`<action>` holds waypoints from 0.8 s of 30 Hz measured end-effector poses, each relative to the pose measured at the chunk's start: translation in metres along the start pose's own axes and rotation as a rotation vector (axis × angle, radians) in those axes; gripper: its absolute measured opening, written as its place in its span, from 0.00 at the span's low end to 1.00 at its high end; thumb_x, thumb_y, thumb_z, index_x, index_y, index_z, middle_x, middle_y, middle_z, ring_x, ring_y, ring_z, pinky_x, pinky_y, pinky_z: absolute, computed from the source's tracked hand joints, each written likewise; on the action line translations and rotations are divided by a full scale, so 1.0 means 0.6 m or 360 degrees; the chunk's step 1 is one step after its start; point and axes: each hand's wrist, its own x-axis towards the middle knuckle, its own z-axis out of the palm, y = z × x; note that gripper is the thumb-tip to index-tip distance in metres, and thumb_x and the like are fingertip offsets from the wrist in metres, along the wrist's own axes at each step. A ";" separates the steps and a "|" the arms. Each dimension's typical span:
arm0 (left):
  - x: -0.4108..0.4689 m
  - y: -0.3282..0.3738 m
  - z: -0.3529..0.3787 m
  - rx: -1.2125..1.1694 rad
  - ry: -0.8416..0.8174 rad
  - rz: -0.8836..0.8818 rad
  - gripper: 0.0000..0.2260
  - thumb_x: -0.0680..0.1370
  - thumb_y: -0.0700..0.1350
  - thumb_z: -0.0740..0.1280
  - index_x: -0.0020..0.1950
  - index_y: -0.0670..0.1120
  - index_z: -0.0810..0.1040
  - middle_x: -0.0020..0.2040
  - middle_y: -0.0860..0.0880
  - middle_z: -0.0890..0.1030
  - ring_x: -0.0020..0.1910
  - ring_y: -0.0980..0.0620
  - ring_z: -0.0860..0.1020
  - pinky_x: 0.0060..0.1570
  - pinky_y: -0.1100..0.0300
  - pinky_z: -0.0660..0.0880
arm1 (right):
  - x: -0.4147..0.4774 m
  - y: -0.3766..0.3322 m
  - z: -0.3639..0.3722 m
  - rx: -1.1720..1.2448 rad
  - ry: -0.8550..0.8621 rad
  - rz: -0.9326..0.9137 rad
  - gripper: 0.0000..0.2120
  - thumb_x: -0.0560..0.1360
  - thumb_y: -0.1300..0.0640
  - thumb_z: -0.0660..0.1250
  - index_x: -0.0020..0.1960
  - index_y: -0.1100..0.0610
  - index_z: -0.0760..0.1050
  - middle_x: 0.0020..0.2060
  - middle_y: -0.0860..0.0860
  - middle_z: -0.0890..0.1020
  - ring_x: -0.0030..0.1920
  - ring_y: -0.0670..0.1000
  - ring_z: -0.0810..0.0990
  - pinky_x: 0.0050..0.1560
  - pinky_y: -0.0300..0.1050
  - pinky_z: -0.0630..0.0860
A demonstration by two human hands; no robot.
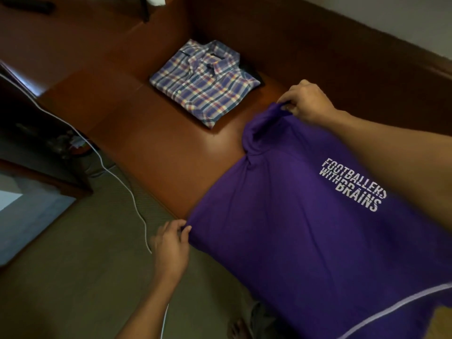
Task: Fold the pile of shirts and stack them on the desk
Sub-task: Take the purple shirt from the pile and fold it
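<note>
A purple T-shirt point(293, 228) with white lettering lies spread over the brown desk point(171, 155) and hangs past its near edge. My left hand point(171, 243) pinches the shirt's near left corner off the desk edge. My right hand point(308, 101) pinches the far corner of the same shirt, lifting a bunched fold of cloth. A folded plaid shirt point(203, 81) rests farther back on the desk, on top of a dark folded garment point(254, 73) that shows only at its right edge.
A white cable point(117, 174) runs down across the floor to the left of the desk. Dark furniture point(36, 133) stands at the left. The desk's raised back panel point(318, 45) runs along the wall. A bare foot point(238, 329) shows at the bottom.
</note>
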 end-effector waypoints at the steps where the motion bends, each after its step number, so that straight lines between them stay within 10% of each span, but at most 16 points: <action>1: -0.003 0.004 -0.002 0.0013 0.0017 0.0000 0.06 0.77 0.45 0.69 0.51 0.45 0.83 0.47 0.48 0.84 0.48 0.43 0.80 0.52 0.44 0.74 | -0.008 0.002 0.002 0.0008 -0.0023 -0.0001 0.11 0.80 0.57 0.68 0.62 0.54 0.82 0.56 0.55 0.82 0.57 0.59 0.73 0.57 0.57 0.70; 11: -0.059 0.045 -0.009 0.0243 0.0208 0.0500 0.08 0.77 0.51 0.67 0.49 0.51 0.84 0.39 0.53 0.78 0.41 0.46 0.77 0.51 0.47 0.67 | -0.147 0.028 0.005 0.0149 0.0523 0.0230 0.11 0.79 0.58 0.65 0.60 0.54 0.81 0.51 0.55 0.82 0.52 0.57 0.73 0.50 0.48 0.68; 17: -0.082 0.029 0.009 0.0362 -0.0007 0.0317 0.13 0.76 0.55 0.63 0.51 0.52 0.83 0.41 0.53 0.78 0.42 0.46 0.79 0.50 0.47 0.68 | -0.221 0.072 0.069 -0.0136 -0.0089 0.0372 0.15 0.75 0.60 0.70 0.61 0.52 0.81 0.57 0.57 0.82 0.58 0.62 0.72 0.59 0.58 0.70; 24: -0.070 0.034 0.018 0.0294 0.0003 0.0253 0.12 0.75 0.55 0.62 0.48 0.52 0.83 0.40 0.54 0.80 0.42 0.47 0.79 0.50 0.50 0.63 | -0.206 0.032 0.090 -0.0286 -0.0261 0.0333 0.28 0.72 0.40 0.74 0.70 0.44 0.73 0.62 0.52 0.75 0.64 0.58 0.66 0.63 0.58 0.63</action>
